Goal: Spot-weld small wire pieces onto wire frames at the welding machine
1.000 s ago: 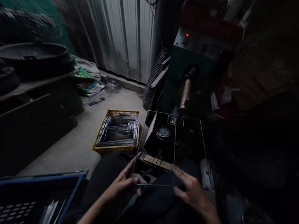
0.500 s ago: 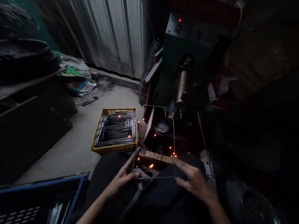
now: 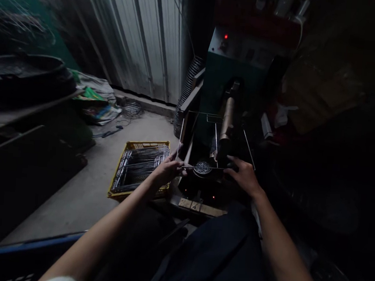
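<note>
A thin metal wire frame (image 3: 180, 135) is held out in front of the machine (image 3: 228, 118) and its copper-coloured arm. My left hand (image 3: 171, 167) is closed on the frame's near left corner. At the right, my right hand (image 3: 242, 173) pinches the near wire with thumb and fingers. Beneath the near wire sits a round dish of small metal pieces (image 3: 202, 167). The frame's far side lies beside the machine's arm, and its contact with the arm cannot be made out.
A yellow crate (image 3: 114, 182) of wire frames stands on the floor at the left. A blue crate (image 3: 33, 247) is at the lower left. A wooden strip (image 3: 201, 207) lies below the dish. Dark shelving (image 3: 22, 108) runs along the far left.
Both hands have moved forward, away from my body, carrying the wire frame toward the machine. The shower of bright sparks has faded to a few red specks.
</note>
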`<action>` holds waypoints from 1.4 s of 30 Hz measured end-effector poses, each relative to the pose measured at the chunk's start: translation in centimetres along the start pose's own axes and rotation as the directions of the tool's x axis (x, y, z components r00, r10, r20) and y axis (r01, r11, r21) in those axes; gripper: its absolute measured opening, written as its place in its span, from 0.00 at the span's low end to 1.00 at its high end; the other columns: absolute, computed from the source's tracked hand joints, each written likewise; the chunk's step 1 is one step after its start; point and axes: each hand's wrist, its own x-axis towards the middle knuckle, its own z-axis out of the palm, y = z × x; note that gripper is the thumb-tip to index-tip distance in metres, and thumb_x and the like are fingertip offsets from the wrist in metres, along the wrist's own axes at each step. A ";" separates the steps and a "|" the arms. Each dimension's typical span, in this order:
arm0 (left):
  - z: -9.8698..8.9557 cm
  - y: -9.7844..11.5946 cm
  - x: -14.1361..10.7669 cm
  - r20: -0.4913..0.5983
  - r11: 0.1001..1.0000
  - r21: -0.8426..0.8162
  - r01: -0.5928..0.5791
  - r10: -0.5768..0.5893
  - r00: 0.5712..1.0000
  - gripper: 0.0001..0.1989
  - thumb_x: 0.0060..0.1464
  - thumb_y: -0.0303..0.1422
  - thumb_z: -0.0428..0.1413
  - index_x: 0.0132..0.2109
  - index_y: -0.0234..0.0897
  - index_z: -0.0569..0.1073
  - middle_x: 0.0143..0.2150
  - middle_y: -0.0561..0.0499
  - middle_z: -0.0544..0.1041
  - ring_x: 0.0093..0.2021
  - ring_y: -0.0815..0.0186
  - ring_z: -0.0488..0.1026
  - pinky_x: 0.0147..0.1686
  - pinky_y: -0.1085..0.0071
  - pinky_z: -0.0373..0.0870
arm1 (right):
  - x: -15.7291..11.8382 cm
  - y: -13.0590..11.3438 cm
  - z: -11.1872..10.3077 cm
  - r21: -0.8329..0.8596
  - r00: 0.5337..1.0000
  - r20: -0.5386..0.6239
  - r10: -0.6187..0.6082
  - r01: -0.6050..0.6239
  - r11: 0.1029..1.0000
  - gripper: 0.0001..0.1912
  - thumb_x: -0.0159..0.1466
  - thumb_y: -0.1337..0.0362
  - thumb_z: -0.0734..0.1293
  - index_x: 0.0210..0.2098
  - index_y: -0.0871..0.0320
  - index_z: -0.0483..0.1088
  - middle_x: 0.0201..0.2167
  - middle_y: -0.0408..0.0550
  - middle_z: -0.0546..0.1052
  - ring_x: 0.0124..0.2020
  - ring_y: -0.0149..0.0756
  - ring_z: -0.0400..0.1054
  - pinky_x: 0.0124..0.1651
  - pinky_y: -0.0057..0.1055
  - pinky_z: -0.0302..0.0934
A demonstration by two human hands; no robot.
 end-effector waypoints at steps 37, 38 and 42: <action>-1.3 1.0 2.3 -0.057 0.987 0.159 -0.003 0.012 0.998 0.47 0.51 0.22 0.58 0.71 0.45 0.43 0.30 0.53 0.79 0.26 0.67 0.77 0.27 0.73 0.76 | 2.0 2.1 0.7 -0.063 0.990 -0.141 0.019 -0.028 0.998 0.24 0.58 0.60 0.75 0.53 0.56 0.72 0.46 0.52 0.76 0.47 0.47 0.71 0.52 0.43 0.65; -1.3 1.0 2.2 -0.064 0.989 0.149 -0.006 0.016 0.998 0.48 0.51 0.22 0.59 0.71 0.45 0.43 0.29 0.54 0.78 0.26 0.67 0.77 0.28 0.73 0.77 | 1.7 2.8 0.1 -0.098 0.979 -0.200 0.046 -0.066 0.993 0.25 0.58 0.58 0.75 0.53 0.56 0.72 0.50 0.54 0.74 0.52 0.50 0.68 0.56 0.47 0.62; -1.6 0.9 2.0 -0.043 0.991 0.131 -0.020 0.026 0.999 0.49 0.51 0.21 0.60 0.71 0.45 0.41 0.27 0.56 0.77 0.27 0.67 0.77 0.30 0.69 0.78 | 0.7 6.3 -1.7 0.042 0.875 -0.355 0.328 -0.335 0.941 0.25 0.61 0.51 0.70 0.51 0.63 0.73 0.45 0.59 0.76 0.46 0.50 0.71 0.51 0.47 0.64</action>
